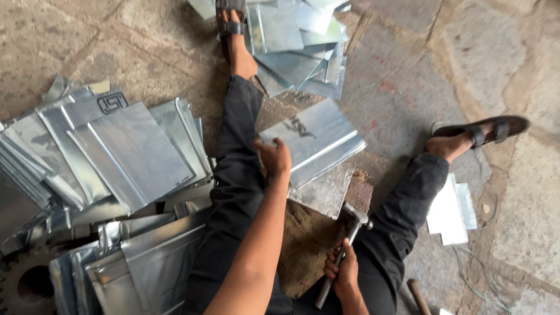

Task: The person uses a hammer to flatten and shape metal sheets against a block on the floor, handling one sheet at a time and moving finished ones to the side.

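My left hand grips the near left corner of a shiny folded metal sheet, held tilted above the ground between my spread legs. It looks slightly blurred. My right hand is closed around the handle of a hammer, whose steel head sits low near a flat metal piece lying on a brown sacking mat.
A big pile of folded metal sheets lies to my left, more bent sheets at the lower left beside a dark gear wheel. Another stack lies past my left foot. White sheets rest by my right leg. Stone floor all round.
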